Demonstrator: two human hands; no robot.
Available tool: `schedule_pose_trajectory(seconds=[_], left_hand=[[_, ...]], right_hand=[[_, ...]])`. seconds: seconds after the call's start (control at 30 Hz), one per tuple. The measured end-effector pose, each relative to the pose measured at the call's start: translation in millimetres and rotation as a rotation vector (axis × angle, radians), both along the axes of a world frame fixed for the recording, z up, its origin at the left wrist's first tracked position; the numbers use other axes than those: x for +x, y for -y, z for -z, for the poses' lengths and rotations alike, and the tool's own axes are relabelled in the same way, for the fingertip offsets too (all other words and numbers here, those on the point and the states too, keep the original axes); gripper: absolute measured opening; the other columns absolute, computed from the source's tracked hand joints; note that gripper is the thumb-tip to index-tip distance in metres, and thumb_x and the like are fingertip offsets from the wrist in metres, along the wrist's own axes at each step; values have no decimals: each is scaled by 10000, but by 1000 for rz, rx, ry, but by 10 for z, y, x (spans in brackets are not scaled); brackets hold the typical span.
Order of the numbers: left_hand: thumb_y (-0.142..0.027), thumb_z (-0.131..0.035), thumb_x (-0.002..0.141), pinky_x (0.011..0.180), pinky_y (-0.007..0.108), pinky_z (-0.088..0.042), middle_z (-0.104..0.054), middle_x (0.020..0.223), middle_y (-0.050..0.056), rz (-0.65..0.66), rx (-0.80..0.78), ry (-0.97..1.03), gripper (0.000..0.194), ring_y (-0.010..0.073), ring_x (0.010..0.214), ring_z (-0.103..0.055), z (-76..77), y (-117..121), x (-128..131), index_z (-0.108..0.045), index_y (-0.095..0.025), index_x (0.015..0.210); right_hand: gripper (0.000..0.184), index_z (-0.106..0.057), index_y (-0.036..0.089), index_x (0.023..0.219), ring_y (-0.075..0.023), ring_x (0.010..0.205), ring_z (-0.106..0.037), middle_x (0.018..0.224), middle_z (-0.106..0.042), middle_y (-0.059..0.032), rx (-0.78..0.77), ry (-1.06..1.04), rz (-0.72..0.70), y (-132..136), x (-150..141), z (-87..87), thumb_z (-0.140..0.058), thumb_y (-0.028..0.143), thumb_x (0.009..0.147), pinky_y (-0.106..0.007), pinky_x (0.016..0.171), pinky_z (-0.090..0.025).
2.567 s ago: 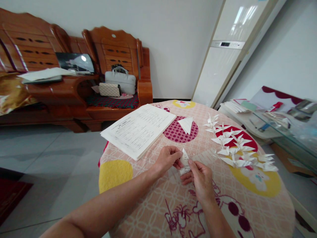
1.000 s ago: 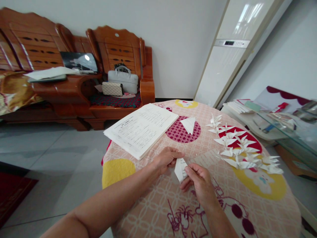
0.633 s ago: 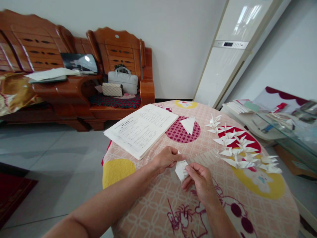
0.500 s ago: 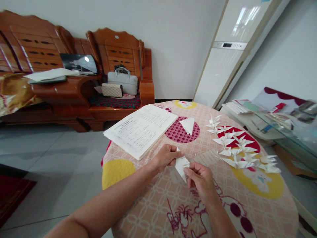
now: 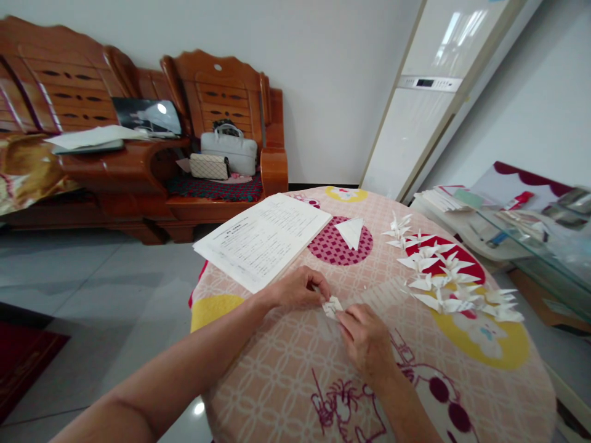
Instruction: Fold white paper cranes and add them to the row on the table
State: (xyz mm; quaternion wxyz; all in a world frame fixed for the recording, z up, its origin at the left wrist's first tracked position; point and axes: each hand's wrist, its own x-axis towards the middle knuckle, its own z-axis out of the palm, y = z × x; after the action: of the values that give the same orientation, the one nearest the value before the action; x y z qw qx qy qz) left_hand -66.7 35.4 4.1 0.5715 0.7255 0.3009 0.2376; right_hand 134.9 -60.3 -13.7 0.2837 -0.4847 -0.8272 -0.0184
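Observation:
A small folded piece of printed paper [image 5: 332,306] lies low over the round table between my hands. My left hand [image 5: 302,287] pinches its left end with the fingertips. On its right side, the fingers of my right hand [image 5: 367,335] press or grip the paper's edge; part of it is hidden under them. Several folded paper cranes [image 5: 431,264] stand in a group at the table's right. Beyond my hands rests a folded paper triangle [image 5: 351,233]. To the left of it is a stack of printed sheets [image 5: 265,240].
A patterned cloth [image 5: 277,369] covers the round table, with a clear sheet over part of it. Wooden chairs [image 5: 221,92] stand behind, holding a grey handbag [image 5: 228,151]. At the right is a glass-edged side table [image 5: 535,246] with clutter; a tall white air conditioner [image 5: 420,111] stands behind.
Both hands have turned and lowered the paper toward the table. It now looks smaller and flatter, where it was a raised diamond shape. The cranes and sheets have not moved.

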Motion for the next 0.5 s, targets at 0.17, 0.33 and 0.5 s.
schedule_pose_trajectory(seconds=[0.17,0.33,0.5], left_hand=[[-61,-601,712,734,243,-432,-693,816,49,-82,446,-242,163,160,806,-596,29,128,-38,-719,-155,772],[-24,-546,748,841,293,-412,-682,863,72,-31,692,-280,251,191,910,-572,44,230,39,-710,-160,882],[-11,-491,766,791,244,-434,-662,928,82,-42,571,-191,262,161,880,-594,89,286,71,-688,-145,875]], right_hand=[[199,-693,186,845,-194,806,-569,822,-631,-64,-184,-182,-20,-23,12,63,-526,82,815,-289,715,-466],[254,-695,180,837,-190,778,-607,810,-652,-68,-250,-335,3,-48,59,8,-489,46,774,-286,699,-487],[295,-702,183,822,-184,751,-634,792,-672,-63,-298,-436,19,-55,82,-40,-455,44,737,-282,689,-501]])
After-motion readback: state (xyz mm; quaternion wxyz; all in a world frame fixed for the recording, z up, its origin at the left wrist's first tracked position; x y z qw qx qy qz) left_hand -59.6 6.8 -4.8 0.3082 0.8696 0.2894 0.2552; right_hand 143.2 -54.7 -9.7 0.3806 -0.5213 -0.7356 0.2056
